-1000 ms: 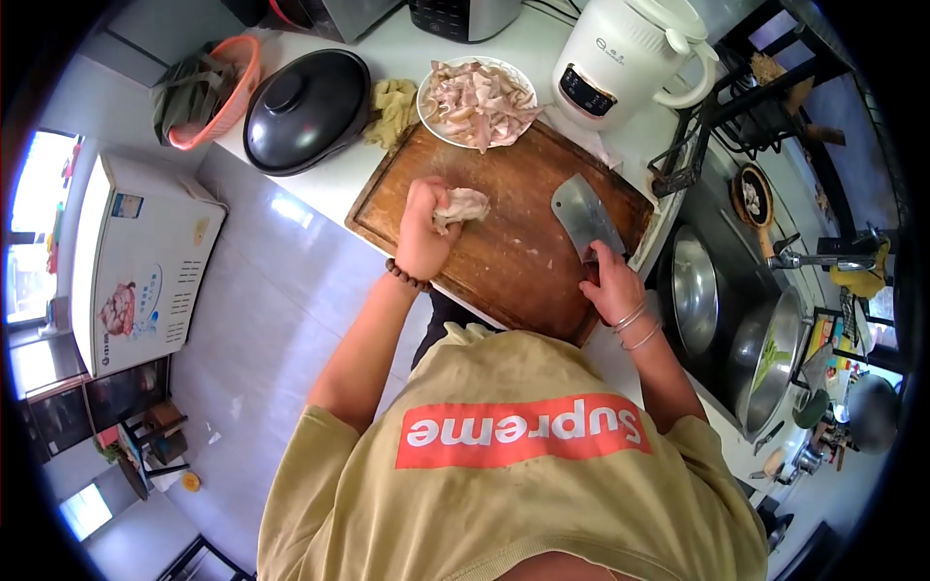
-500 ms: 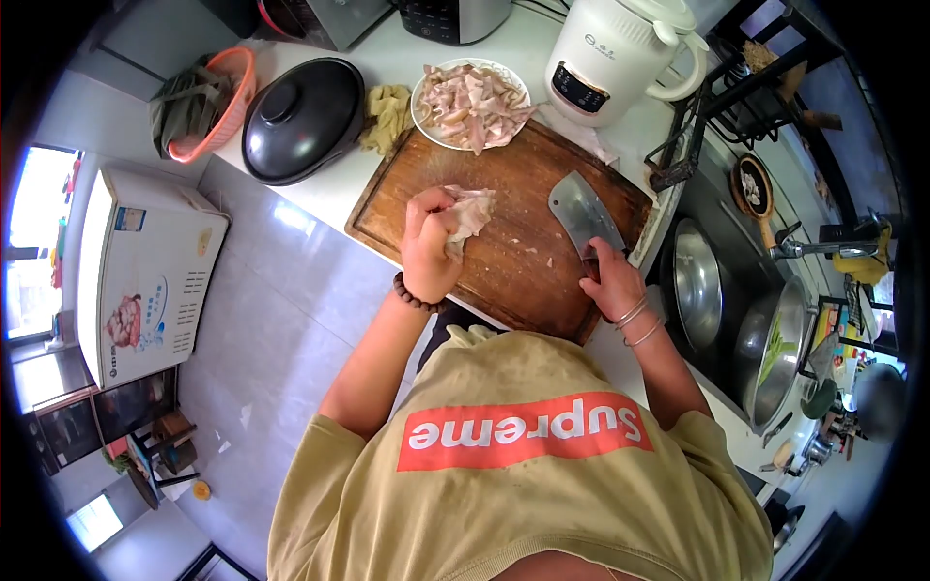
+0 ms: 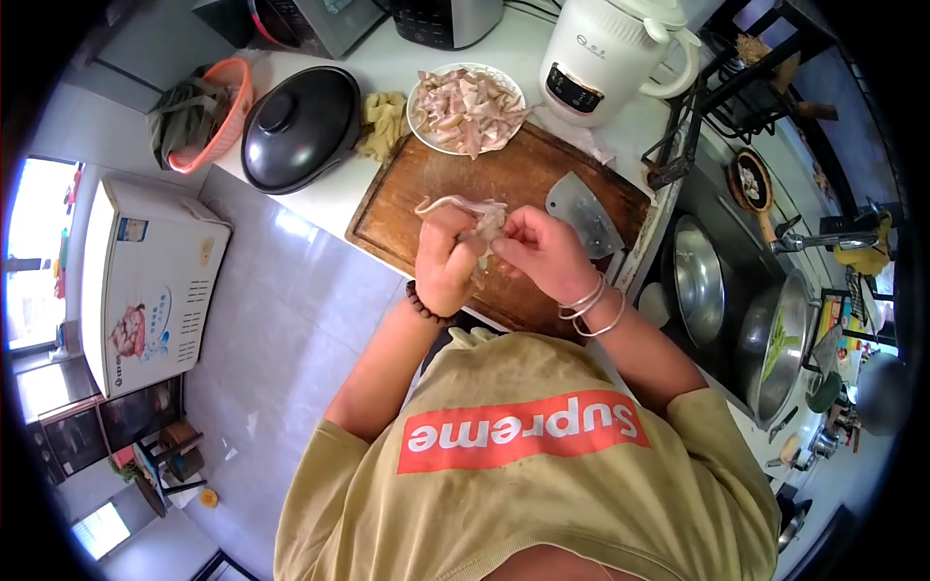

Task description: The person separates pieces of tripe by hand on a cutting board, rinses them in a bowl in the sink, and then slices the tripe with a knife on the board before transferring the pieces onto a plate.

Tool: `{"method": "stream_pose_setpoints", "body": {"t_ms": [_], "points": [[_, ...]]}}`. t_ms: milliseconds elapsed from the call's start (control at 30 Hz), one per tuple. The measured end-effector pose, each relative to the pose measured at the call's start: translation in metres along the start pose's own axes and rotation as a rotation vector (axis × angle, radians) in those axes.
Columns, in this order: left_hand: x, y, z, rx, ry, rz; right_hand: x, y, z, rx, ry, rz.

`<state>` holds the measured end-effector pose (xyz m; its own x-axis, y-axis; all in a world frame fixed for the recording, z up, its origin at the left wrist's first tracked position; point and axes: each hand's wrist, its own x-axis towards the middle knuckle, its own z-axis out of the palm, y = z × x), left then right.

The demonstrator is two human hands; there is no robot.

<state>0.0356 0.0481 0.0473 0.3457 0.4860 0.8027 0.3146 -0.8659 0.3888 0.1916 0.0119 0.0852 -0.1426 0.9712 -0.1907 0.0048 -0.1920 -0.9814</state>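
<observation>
Both hands meet above the wooden cutting board (image 3: 397,208). My left hand (image 3: 446,261), wearing a dark beaded bracelet, is closed around a limp, pale pink piece of raw meat (image 3: 475,205); a thin strip of it curls out over the fingers. From the right, my right hand (image 3: 552,257), with silver bangles, pinches the same piece, its fingertips close to the left ones. Partly hidden behind the right hand, a cleaver (image 3: 584,215) lies flat on the board. At the board's far edge stands a white plate (image 3: 417,124) heaped with cut pale meat pieces (image 3: 470,107).
A black lidded pot (image 3: 300,126), a yellowish cloth (image 3: 385,121) and an orange basket (image 3: 232,107) stand to the left. A white electric kettle (image 3: 591,68) is behind the board. On the right, a sink area holds metal bowls (image 3: 697,281), one with green vegetables (image 3: 775,349).
My right hand has let go of the cleaver, left it on the board, and moved left to the meat. My left hand has turned slightly with the meat still held.
</observation>
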Motion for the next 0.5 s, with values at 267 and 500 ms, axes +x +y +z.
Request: {"method": "stream_pose_setpoints", "body": {"t_ms": [267, 500], "points": [[-0.012, 0.003, 0.000, -0.018, 0.028, -0.056, 0.004, 0.003, 0.006, 0.081, 0.005, -0.002], [-0.002, 0.010, 0.000, 0.007, 0.038, -0.310, 0.000, -0.003, -0.001, -0.277, 0.104, -0.241]]}}
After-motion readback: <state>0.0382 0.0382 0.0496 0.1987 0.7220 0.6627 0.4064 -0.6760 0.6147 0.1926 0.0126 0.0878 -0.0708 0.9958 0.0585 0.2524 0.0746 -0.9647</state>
